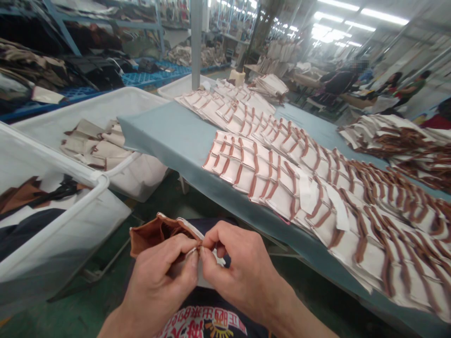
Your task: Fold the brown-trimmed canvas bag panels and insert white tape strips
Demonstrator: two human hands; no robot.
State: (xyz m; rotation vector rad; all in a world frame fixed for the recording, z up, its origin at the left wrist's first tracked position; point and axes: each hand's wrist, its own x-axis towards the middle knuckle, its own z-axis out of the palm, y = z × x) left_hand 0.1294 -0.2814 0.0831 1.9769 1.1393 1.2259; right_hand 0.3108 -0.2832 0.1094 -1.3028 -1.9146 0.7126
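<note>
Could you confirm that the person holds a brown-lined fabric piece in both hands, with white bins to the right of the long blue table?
No: the white bins stand to the left of the long blue table, in the head view.

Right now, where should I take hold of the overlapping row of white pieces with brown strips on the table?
Pinch the exposed near edge of the row of white pieces with brown strips, coming from your side of the blue-grey table. The pieces lie flat, overlapping like shingles, and that edge sits closest to the table's rim, so it is probably easiest to lift.
</note>
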